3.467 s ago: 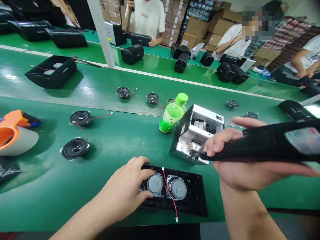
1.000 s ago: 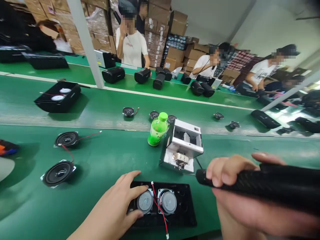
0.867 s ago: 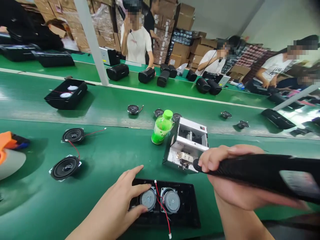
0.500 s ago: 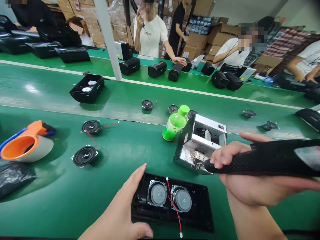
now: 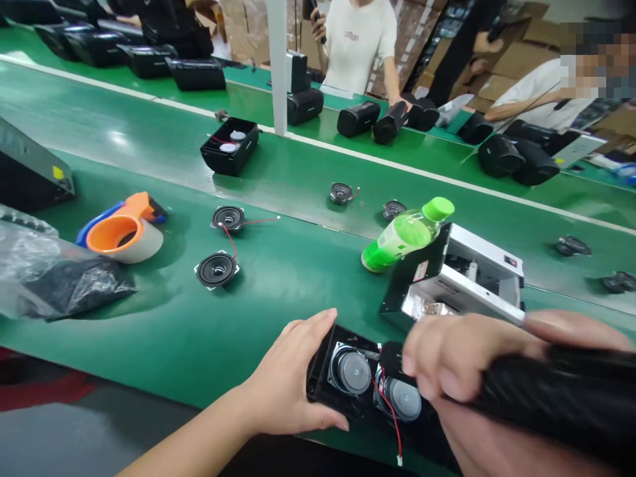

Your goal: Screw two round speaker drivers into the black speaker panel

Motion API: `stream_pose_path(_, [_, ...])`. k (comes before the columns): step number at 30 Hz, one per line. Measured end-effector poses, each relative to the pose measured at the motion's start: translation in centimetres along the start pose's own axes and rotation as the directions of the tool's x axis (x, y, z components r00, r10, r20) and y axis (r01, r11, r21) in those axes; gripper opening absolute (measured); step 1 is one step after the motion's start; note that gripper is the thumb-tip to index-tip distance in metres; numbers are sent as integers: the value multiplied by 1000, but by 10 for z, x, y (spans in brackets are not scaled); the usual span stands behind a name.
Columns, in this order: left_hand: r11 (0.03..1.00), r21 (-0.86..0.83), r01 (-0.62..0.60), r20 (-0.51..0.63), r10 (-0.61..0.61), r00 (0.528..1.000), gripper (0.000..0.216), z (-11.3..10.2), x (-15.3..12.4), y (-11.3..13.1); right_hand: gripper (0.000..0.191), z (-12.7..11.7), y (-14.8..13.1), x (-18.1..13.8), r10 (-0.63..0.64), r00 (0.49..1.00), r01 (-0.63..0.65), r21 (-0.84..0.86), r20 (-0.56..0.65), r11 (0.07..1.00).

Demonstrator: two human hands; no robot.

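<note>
My left hand [image 5: 293, 377] grips the left end of a black speaker panel [image 5: 342, 411], thumb along the near edge and fingers over the far corner. Two speaker drivers sit in the panel, magnets up: a left one [image 5: 354, 371] and a right one [image 5: 405, 399]. A red wire [image 5: 392, 417] with white plugs lies across them. My right hand [image 5: 462, 361] is wrapped round a black electric screwdriver [image 5: 561, 391]. Its front end is over the panel, between the two drivers, with the bit near the left driver's edge. Whether the bit touches a screw I cannot tell.
Behind the panel stand a screw feeder [image 5: 457, 278] and a tilted green-capped bottle [image 5: 407, 235]. Leftward lie two wired speakers [image 5: 218, 268], a tape dispenser [image 5: 124, 235] and a plastic bag [image 5: 64, 271]. Across the conveyor, co-workers handle black speaker boxes [image 5: 358, 119].
My right hand has brought the screwdriver from the screw feeder to the panel. My left hand has closed in on the panel's left end. The camera view has shifted left.
</note>
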State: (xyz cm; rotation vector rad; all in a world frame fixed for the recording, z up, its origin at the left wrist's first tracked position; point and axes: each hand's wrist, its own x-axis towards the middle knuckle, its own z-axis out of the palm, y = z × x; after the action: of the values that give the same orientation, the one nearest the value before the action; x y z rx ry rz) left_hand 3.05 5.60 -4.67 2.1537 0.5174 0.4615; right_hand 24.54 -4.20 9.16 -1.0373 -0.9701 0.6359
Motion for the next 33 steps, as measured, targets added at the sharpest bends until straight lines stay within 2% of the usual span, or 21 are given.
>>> stream_pose_path(2, [1000,-6,-28,-6,28,1000,145,0,1,-1,38,21,8,12,-31,999,31,3,44,1000])
stream_pose_path(4, [998,-13,-60,-14,60,998,143,-1,2,-1,50,32,20,19,-5,998,4,29,62,1000])
stream_pose_path(10, [993,-30,-112,-31,111,993,141,-2,5,-2,84,31,44,18,17,999,-16,22,-47,1000])
stream_pose_path(12, [994,-34,-108,-21,107,994,140,-2,5,-3,84,30,46,16,26,998,-25,17,-53,1000])
stream_pose_path(17, [996,-46,-81,-1,81,997,133,-1,5,-3,64,30,45,17,38,999,-38,-21,-27,999])
stream_pose_path(24, [993,-38,-108,-32,107,994,133,-1,7,-2,82,24,52,18,58,998,-58,3,7,998])
stream_pose_path(33, [993,-40,-109,-37,108,993,128,-2,8,0,77,18,54,16,72,996,-71,-35,45,997])
